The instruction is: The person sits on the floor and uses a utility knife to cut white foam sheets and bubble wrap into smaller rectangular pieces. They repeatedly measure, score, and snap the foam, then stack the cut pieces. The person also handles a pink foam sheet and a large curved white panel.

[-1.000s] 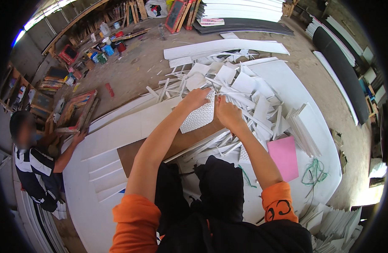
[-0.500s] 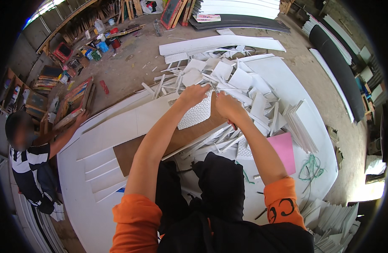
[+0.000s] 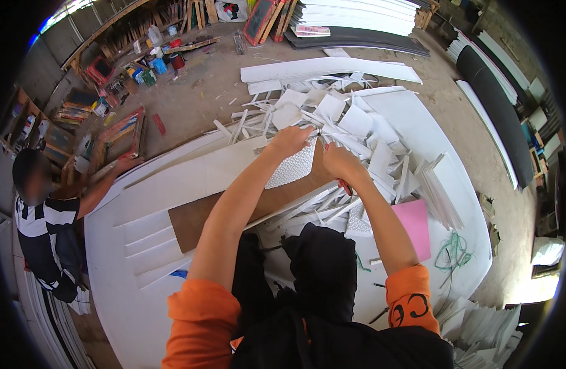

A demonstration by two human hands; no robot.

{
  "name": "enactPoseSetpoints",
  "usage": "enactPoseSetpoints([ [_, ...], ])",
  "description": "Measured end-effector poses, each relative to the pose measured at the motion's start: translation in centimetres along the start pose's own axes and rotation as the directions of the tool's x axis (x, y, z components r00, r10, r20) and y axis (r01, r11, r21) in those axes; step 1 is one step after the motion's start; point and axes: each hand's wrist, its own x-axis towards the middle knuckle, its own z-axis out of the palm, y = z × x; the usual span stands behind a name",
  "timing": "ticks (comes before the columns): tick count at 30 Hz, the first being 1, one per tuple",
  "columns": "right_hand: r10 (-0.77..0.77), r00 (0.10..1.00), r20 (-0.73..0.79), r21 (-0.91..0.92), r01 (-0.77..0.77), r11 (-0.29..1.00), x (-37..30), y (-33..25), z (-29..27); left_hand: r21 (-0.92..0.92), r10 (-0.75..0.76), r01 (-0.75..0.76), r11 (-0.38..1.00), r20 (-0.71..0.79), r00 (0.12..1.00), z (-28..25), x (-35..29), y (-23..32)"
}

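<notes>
A white sheet with a bumpy texture lies on a brown board in front of me. My left hand is closed at the sheet's far edge, fingertips pinched on it. Beside it on the right, my right hand is closed round a tool with red handles. The grip hides most of this tool, so its exact kind does not show. Beyond both hands lies a heap of white offcuts.
A pink sheet, a stack of white pieces and tangled green string lie right. Long white strips extend left. A person in a black-and-white shirt is at the left, one hand by a wooden frame.
The whole view has shifted slightly, with the scene sitting a little further right. Both my hands stay at the sheet's far edge, the right one slightly nearer me.
</notes>
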Motion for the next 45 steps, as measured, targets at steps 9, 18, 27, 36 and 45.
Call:
enactPoseSetpoints([
  [9, 0.09, 0.976, 0.198, 0.186, -0.128, 0.974, 1.2, -0.8, -0.6, 0.021, 0.087, -0.089, 0.996, 0.072, 0.994, -0.4, -0.2, 0.6],
  [18, 0.069, 0.995, 0.066, 0.134, -0.077, 0.988, 2.7, 0.5, 2.1, -0.122, 0.025, -0.049, 0.991, -0.192, 0.981, -0.6, 0.5, 2.6],
  [27, 0.027, 0.998, 0.064, 0.032, -0.029, 0.999, 0.2, 0.1, 0.5, -0.174, -0.042, -0.011, 0.985, -0.301, 0.953, 0.5, 1.6, 1.7],
  [36, 0.07, 0.987, 0.141, 0.037, -0.076, 0.996, 0.3, 0.2, 0.2, -0.319, -0.072, 0.007, 0.948, -0.192, 0.979, 0.3, 2.6, 1.2],
  [45, 0.051, 0.998, 0.027, -0.082, -0.049, 0.995, 2.6, 1.3, 4.6, -0.318, -0.06, 0.008, 0.948, -0.155, 0.986, 0.3, 2.4, 1.9],
])
